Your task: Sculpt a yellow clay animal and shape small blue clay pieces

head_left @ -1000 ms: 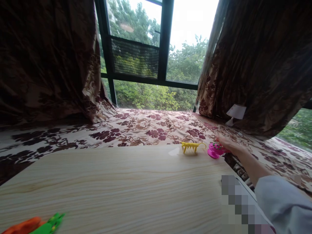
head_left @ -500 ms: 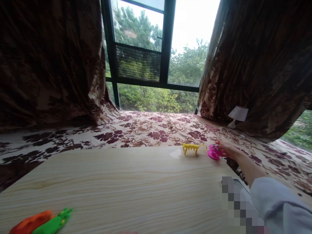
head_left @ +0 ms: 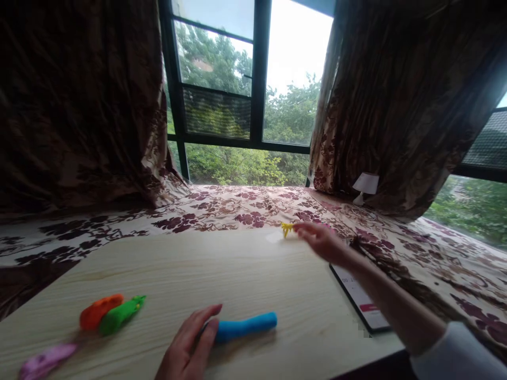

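My left hand (head_left: pixel 188 345) is at the front of the light wooden table (head_left: pixel 222 269), with fingers and thumb around the left end of a blue clay-like roll (head_left: pixel 249 325). The rest of the roll lies out to the right. Near the far right edge, my right hand (head_left: pixel 322 243) is slightly blurred, its fingers stretched to the left and nothing visible in them. Just beyond the fingertips stands a yellow four-legged figure (head_left: pixel 287 228), partly covered by that hand. Only a sliver of the pink piece (head_left: pixel 330 228) shows behind the hand.
At the left lie orange (head_left: pixel 101 311), green (head_left: pixel 122 315) and light purple (head_left: pixel 47 361) clay-like pieces. A phone or tablet (head_left: pixel 368 306) rests by the right edge, under my right forearm. Beyond are floral cloth, a small white lamp (head_left: pixel 366 183), curtains and a window.
My right hand has come off the pink piece and moved left, in front of the yellow figure. The view has shifted, bringing my left hand and the blue roll into sight.
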{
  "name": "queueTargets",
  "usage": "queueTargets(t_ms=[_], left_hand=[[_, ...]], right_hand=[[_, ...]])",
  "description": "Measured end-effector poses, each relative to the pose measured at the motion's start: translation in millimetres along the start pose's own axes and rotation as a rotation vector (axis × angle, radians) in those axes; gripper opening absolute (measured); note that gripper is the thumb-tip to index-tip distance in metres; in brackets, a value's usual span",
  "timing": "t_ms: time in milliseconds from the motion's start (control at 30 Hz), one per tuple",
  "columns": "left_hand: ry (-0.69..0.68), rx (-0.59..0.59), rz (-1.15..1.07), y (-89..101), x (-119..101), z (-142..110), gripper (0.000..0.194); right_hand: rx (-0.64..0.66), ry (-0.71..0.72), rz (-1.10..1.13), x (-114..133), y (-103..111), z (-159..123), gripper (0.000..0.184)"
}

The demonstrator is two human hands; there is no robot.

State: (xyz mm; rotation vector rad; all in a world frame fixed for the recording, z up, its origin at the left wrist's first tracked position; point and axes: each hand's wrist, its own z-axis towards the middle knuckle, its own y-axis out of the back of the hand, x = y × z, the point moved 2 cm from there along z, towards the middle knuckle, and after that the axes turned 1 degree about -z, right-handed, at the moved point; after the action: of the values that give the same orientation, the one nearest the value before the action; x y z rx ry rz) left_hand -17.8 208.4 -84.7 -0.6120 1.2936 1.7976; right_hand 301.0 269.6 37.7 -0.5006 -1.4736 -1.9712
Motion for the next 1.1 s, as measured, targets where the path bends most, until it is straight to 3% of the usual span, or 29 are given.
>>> queueTargets(t_ms=[133, 200, 267, 433, 500, 600, 767, 900, 1000, 1100], left_hand=[[0.071, -0.089, -0.135, 15.3, -5.6, -4.5, 0.038], [0.08, -0.111, -0.174, 21.9, -4.0, -7.8, 0.04], [0.085, -0.119, -0.177, 28.1, -5.6, -13.5, 0.043], [0.015, -0.075, -0.166, 31.7, -29.3, -44.7, 0.042], [-0.043, -0.038, -0.142, 26.5, -37.5, -56.5, 0.042], [-0.095, -0.013, -0.06, 14.9, -36.4, -58.6, 0.045], [-0.099, -0.047, 0.054, 3.2, -11.3, -35.9, 0.05], [-0.109, 0.006, 0.127, 5.0, -2.9, -38.4, 0.045], [-0.15, 0.043, 0.261, 9.2, -11.6, -50.0, 0.044], [-0.276, 0.112, 0.485, 8.6, -25.0, -59.1, 0.046]], right_hand=[[0.169, 0.227, -0.077, 66.5, -108.9, -75.1, 0.04], [0.194, 0.258, -0.112, 79.8, -143.0, -99.5, 0.047], [0.186, 0.272, -0.137, 85.8, -157.5, -120.6, 0.051], [0.22, 0.366, -0.157, 92.4, -148.0, -182.6, 0.06], [0.258, 0.393, -0.19, 93.9, -144.4, -194.5, 0.062], [0.258, 0.346, -0.263, 93.7, -147.7, -177.5, 0.063], [0.206, 0.274, -0.306, 94.4, -158.8, -127.8, 0.059], [0.235, 0.325, -0.289, 93.2, -154.7, -145.4, 0.062], [0.251, 0.342, -0.289, 87.2, -141.6, -170.0, 0.063], [0.247, 0.285, -0.319, 76.4, -126.6, -183.3, 0.06]])
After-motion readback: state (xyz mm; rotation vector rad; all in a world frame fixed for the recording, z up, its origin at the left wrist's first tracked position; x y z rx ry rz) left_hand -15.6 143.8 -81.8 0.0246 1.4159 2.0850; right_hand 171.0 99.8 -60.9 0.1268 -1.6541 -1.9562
